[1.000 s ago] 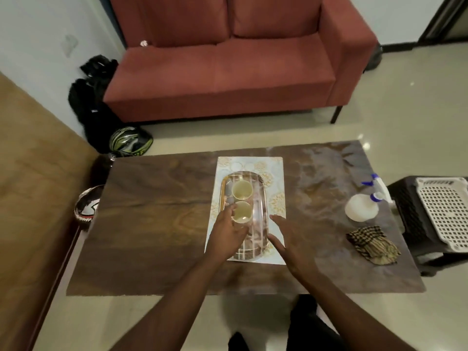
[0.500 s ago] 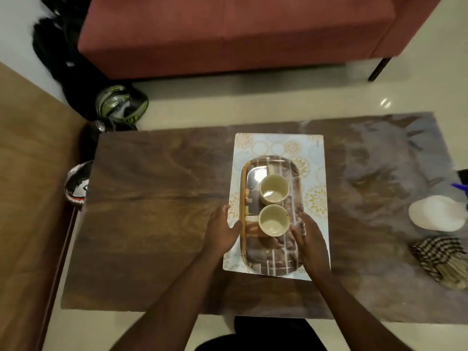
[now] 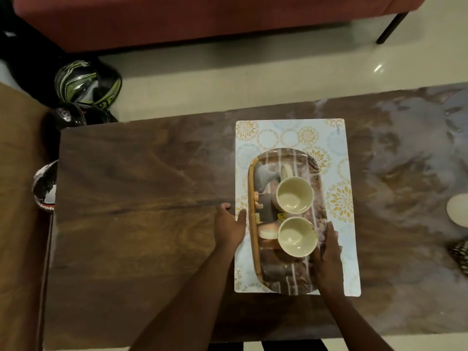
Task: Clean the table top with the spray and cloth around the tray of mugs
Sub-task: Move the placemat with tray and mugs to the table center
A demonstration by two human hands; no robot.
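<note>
A shiny oblong tray (image 3: pixel 254 231) lies on a patterned placemat (image 3: pixel 291 133) in the middle of the dark wooden table (image 3: pixel 139 198). Two cream mugs stand on it, one farther (image 3: pixel 294 195) and one nearer (image 3: pixel 297 236). My left hand (image 3: pixel 229 225) rests on the table at the tray's left side, fingers relaxed, thumb at the mat's edge. Along the tray's right rim my right hand (image 3: pixel 326 252) lies with straight fingers. The white spray bottle (image 3: pixel 458 210) and the checked cloth (image 3: pixel 461 254) sit at the right edge of view, both cut off.
A red sofa (image 3: pixel 202 16) stands beyond the table across a strip of pale floor. Helmets lie on the floor at the table's far left corner (image 3: pixel 86 82) and left side (image 3: pixel 45 186). A wooden surface (image 3: pixel 17 211) runs along the left.
My left hand left the near mug and moved to the tray's left side; my right hand moved in to its right rim. The view dropped closer, pushing spray and cloth to the right edge.
</note>
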